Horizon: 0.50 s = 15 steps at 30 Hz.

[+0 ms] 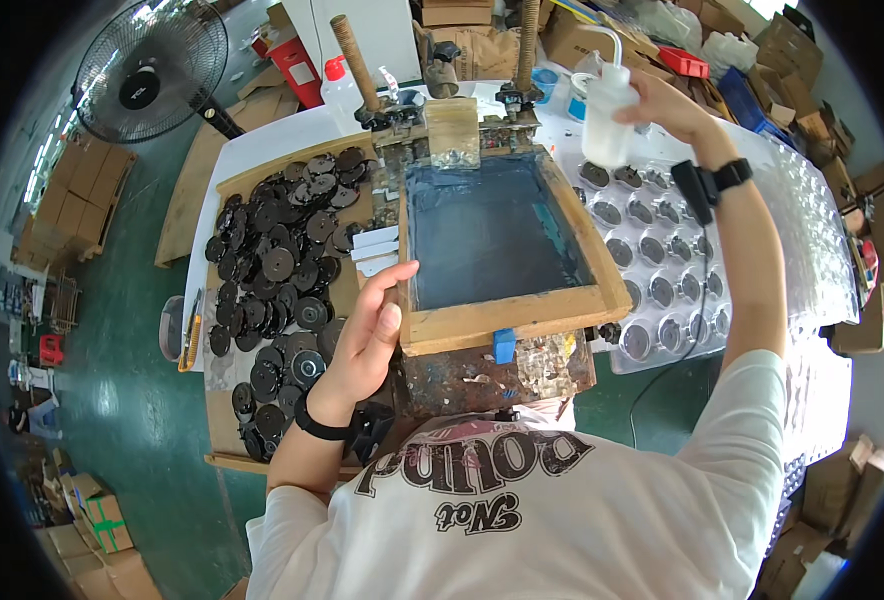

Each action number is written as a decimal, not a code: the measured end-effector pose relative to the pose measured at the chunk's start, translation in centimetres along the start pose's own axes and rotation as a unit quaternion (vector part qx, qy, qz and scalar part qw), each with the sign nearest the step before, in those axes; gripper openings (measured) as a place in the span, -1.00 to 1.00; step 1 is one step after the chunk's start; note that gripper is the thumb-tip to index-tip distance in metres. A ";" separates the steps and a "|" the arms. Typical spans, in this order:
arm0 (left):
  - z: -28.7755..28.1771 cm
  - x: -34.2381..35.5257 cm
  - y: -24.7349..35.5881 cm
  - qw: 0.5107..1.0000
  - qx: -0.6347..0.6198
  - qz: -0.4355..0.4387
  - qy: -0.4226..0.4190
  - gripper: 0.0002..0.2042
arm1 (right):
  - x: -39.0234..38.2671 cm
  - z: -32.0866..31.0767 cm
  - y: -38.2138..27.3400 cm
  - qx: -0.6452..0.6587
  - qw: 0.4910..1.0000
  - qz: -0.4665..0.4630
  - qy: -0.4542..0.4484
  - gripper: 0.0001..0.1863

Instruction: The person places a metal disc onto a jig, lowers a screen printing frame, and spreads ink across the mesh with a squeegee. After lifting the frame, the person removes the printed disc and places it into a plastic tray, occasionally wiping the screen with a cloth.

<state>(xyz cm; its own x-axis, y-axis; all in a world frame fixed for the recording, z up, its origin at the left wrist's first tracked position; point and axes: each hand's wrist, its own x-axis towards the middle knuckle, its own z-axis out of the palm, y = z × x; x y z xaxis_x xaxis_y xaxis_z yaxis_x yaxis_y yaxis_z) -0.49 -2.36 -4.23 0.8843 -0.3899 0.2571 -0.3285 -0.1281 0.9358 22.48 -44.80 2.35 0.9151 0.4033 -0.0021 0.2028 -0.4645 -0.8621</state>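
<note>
1 btl (605, 128) in R hand (666, 104), 1 frame (552, 309)

White bottle (605, 130); dark blue screen (492, 235), tan frame (522, 316); black discs (278, 263); green floor (157, 370).

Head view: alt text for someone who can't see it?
A right hand holds a white squeeze bottle beyond a wood-framed dark screen, with the left hand at the frame's left edge. Black discs lie heaped at left; a clear tray with rows of round parts is at right.
</note>
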 end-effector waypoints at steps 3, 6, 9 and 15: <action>0.0 0.0 -0.1 1.000 0.007 -0.001 0.005 -0.51 | 4.3 -0.2 5.2 -0.077 0.988 0.009 0.135 -0.16; -0.1 0.0 0.1 1.000 0.022 -0.002 0.005 -0.51 | 7.8 0.7 10.5 -0.200 0.937 0.072 0.276 -0.13; -0.2 0.0 0.4 1.000 0.018 -0.007 -0.002 -0.50 | 9.3 1.7 14.8 -0.278 0.904 0.121 0.302 -0.09; -0.4 0.0 0.2 0.999 -0.011 -0.022 -0.020 -0.50 | 9.1 1.3 15.2 -0.297 0.902 0.178 0.258 -0.20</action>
<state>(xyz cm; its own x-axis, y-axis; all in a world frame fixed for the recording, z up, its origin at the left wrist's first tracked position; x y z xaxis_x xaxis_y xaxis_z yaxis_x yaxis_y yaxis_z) -0.47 -2.01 -3.94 0.8836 -0.4208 0.2052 -0.2812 -0.1265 0.9513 33.45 -47.21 -11.41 0.9684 -0.2042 0.1434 -0.1249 -0.8943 -0.4298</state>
